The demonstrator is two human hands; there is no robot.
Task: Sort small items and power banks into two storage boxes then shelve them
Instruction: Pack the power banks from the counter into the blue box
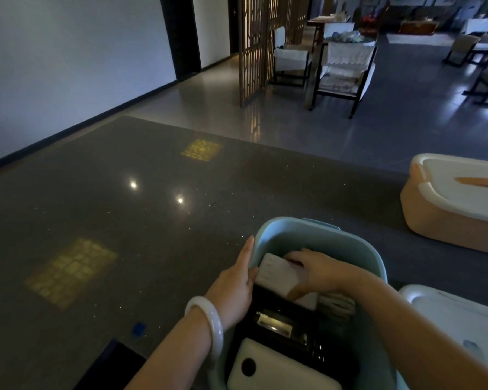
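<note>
Dark speckled counter (152,220) | left hand (234,288) steadying blue box (372,257) rim | right hand (319,271) gripping white power bank (276,273), lying slantwise inside, nearer right hand.

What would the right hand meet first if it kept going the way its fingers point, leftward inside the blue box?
Probably the blue box wall on the left, where the left hand holds the rim. The right hand already grips the white power bank, which would likely reach it first; depth is unclear.
</note>
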